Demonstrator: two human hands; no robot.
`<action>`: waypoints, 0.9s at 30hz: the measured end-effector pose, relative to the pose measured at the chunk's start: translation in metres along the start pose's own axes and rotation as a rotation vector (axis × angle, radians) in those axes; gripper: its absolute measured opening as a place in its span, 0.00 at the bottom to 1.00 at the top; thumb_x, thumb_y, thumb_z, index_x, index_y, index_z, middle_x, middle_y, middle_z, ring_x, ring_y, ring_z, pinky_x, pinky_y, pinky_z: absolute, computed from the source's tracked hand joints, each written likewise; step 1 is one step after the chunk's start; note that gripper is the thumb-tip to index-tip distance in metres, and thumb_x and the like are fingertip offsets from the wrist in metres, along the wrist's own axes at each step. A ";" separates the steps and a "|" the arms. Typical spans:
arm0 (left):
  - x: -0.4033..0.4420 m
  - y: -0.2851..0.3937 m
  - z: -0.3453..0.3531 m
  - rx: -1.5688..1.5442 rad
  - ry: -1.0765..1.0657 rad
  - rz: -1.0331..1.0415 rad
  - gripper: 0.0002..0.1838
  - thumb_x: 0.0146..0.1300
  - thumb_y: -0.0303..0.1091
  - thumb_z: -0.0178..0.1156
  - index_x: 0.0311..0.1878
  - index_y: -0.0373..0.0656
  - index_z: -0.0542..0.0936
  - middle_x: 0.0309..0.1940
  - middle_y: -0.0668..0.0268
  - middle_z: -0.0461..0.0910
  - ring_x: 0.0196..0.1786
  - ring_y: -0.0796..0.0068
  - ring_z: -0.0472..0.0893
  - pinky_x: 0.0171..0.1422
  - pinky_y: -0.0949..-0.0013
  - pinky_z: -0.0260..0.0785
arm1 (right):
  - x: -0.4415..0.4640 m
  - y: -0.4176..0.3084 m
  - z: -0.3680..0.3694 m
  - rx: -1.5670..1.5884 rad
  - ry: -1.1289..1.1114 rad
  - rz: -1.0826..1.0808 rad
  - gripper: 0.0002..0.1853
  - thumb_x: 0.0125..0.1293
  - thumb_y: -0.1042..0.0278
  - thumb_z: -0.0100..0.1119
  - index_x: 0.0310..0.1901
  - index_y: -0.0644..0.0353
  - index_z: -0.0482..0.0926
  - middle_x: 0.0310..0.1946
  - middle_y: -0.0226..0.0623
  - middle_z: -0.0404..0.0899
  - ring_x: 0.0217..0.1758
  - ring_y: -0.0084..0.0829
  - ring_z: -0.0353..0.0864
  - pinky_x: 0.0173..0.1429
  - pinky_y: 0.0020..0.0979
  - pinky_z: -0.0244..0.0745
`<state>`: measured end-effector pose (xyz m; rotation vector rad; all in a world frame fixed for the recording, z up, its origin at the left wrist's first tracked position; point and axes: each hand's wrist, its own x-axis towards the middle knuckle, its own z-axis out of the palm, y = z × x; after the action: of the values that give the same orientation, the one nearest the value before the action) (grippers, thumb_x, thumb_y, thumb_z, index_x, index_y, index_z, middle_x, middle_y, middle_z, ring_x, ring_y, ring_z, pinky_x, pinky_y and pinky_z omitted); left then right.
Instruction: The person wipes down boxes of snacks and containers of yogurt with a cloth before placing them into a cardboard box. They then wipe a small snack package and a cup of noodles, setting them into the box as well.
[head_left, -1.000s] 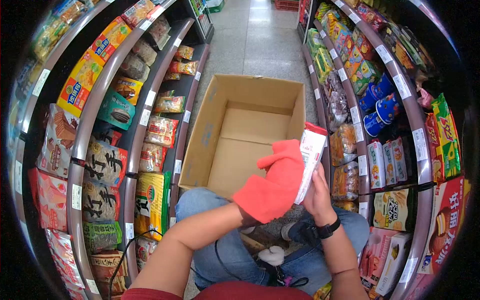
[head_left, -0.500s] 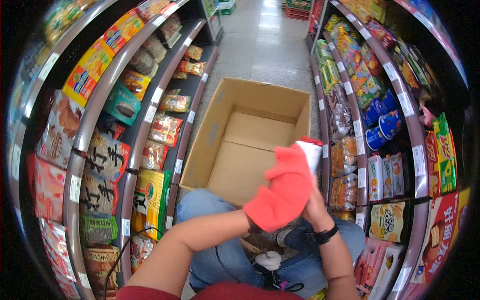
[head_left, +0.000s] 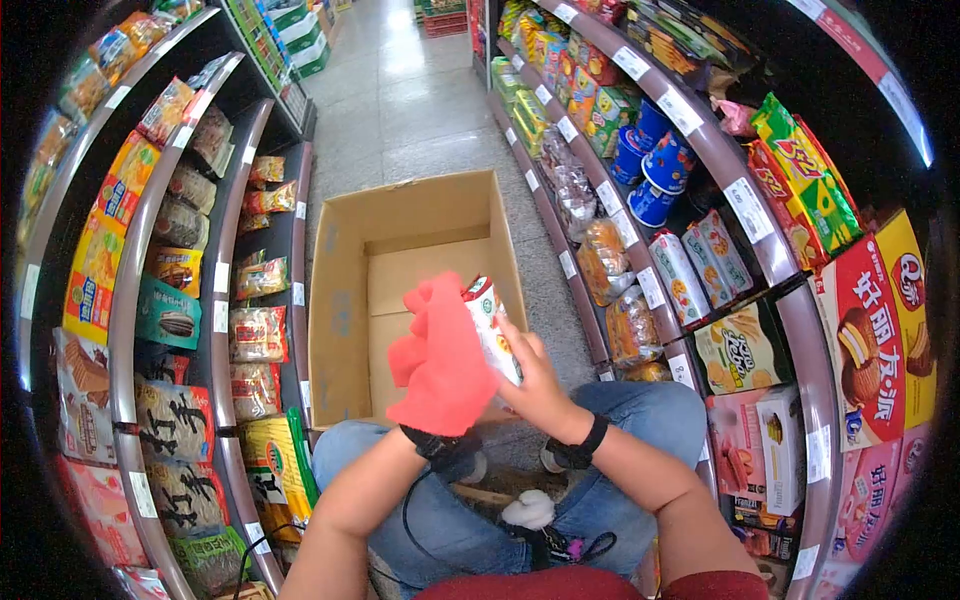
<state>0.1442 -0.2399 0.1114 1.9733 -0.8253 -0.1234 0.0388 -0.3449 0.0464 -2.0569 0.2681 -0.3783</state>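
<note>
The right hand (head_left: 540,388) pinches a slim white packet with green-and-red print (head_left: 489,325) against a coral-red fabric mitt-like cloth (head_left: 420,390). That covers the left hand (head_left: 443,360), so its closure cannot be told. The packet is not yet set down; how much the cloth has gone over doesn't show. Beyond the grip stands an open brown cardboard box (head_left: 338,300).

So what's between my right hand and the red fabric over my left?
In the head view, a white packet lies between your right hand, which holds it, and the red fabric.
</note>
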 end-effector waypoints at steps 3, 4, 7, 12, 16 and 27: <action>-0.003 0.011 0.006 -0.221 -0.108 -0.036 0.36 0.51 0.22 0.68 0.65 0.37 0.65 0.54 0.57 0.72 0.53 0.63 0.76 0.54 0.60 0.75 | 0.009 0.005 -0.002 -0.039 0.245 0.003 0.41 0.63 0.63 0.69 0.73 0.66 0.59 0.55 0.56 0.71 0.59 0.51 0.74 0.65 0.41 0.69; -0.005 0.010 0.008 -0.298 -0.169 -0.041 0.38 0.50 0.21 0.69 0.66 0.37 0.65 0.55 0.57 0.72 0.54 0.63 0.76 0.54 0.60 0.76 | 0.009 0.011 0.001 -0.004 0.238 0.058 0.40 0.63 0.63 0.69 0.72 0.67 0.60 0.56 0.55 0.72 0.61 0.49 0.73 0.66 0.42 0.68; 0.002 -0.027 0.024 -0.557 -0.466 0.048 0.42 0.48 0.15 0.68 0.68 0.38 0.62 0.62 0.56 0.69 0.60 0.62 0.76 0.56 0.56 0.77 | 0.023 0.043 0.004 0.088 0.266 0.143 0.33 0.67 0.63 0.66 0.68 0.67 0.63 0.57 0.47 0.73 0.62 0.39 0.74 0.68 0.42 0.68; 0.001 0.018 0.011 -0.682 -0.288 -0.202 0.41 0.50 0.19 0.69 0.69 0.38 0.63 0.58 0.57 0.74 0.55 0.64 0.79 0.52 0.57 0.78 | 0.028 0.051 0.005 0.687 0.172 0.240 0.23 0.76 0.69 0.52 0.68 0.64 0.62 0.59 0.41 0.72 0.63 0.27 0.72 0.67 0.32 0.68; 0.005 0.020 0.007 -0.622 -0.316 -0.088 0.40 0.50 0.22 0.69 0.68 0.37 0.64 0.57 0.57 0.75 0.54 0.63 0.79 0.52 0.58 0.78 | 0.028 0.027 -0.005 0.847 0.031 0.243 0.25 0.76 0.69 0.53 0.70 0.61 0.59 0.60 0.44 0.72 0.64 0.28 0.71 0.66 0.31 0.70; 0.008 0.024 -0.005 -0.451 -0.375 0.076 0.39 0.50 0.31 0.71 0.66 0.37 0.66 0.53 0.56 0.78 0.49 0.61 0.81 0.52 0.59 0.76 | 0.021 0.017 -0.010 0.790 -0.023 0.176 0.31 0.71 0.72 0.61 0.70 0.56 0.57 0.55 0.40 0.71 0.58 0.30 0.76 0.61 0.33 0.75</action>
<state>0.1406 -0.2481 0.1351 1.5094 -1.0083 -0.5967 0.0545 -0.3685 0.0392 -1.2514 0.2337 -0.2889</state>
